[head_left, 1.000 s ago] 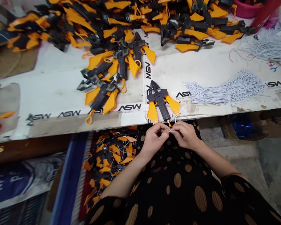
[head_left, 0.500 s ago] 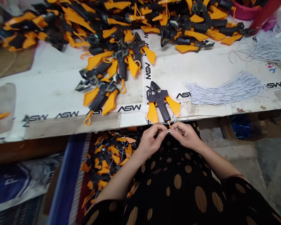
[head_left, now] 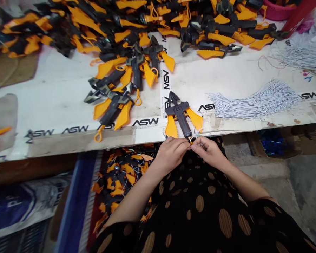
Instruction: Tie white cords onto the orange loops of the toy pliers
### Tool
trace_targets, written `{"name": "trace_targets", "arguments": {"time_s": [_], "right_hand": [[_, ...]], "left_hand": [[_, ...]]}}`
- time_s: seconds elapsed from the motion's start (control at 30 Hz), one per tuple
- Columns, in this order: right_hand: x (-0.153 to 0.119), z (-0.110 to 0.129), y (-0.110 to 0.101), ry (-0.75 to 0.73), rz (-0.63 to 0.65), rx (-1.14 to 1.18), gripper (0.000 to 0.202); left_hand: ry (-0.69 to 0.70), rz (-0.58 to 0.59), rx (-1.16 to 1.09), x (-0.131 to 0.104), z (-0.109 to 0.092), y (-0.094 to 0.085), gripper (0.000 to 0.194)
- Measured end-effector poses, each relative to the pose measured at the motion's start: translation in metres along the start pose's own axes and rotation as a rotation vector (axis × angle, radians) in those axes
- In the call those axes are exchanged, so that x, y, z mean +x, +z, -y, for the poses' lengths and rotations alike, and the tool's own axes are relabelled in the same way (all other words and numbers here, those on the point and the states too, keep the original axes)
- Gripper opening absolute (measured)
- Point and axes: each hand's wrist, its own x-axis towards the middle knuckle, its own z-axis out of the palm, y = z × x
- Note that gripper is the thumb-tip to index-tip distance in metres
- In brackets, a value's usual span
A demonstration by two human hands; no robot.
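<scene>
A black arrow-shaped plastic toy with orange fins lies at the table's front edge, its pointed tip facing away from me. White cord comes out of its near end, beside a small orange piece. My left hand is closed at that end, its back turned up and its fingertips partly hidden. Against it, my right hand pinches the cord between thumb and forefinger. The fingers of both hands meet just below the toy, covering the cord where they grip it.
Similar toys lie to the left, and a large heap fills the back. A bundle of white cords rests on the right, with more cords behind it. Below the table edge, a container holds orange and black parts.
My left hand has rolled over, so its back faces up and its fingers cover the small white loop seen before. My right hand and the toy have barely moved.
</scene>
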Motion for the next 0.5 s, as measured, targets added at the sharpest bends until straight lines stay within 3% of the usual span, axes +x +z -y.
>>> {"name": "trace_targets", "arguments": {"time_s": [0.17, 0.3, 0.37, 0.5], "right_hand": [[-0.009, -0.001, -0.006, 0.032, 0.015, 0.016, 0.036], [-0.011, -0.002, -0.012, -0.061, 0.025, -0.047, 0.029], [-0.010, -0.002, -0.022, -0.162, -0.050, -0.133, 0.023], [-0.005, -0.004, -0.063, -0.211, -0.387, -0.524, 0.019]], "left_hand": [[-0.045, -0.038, -0.074, -0.002, 0.007, -0.016, 0.007], [-0.148, 0.006, -0.217, 0.002, 0.013, -0.014, 0.012], [-0.263, 0.016, -0.239, 0.008, 0.015, -0.007, 0.018], [-0.587, 0.038, -0.049, 0.028, 0.011, 0.013, 0.045]]}}
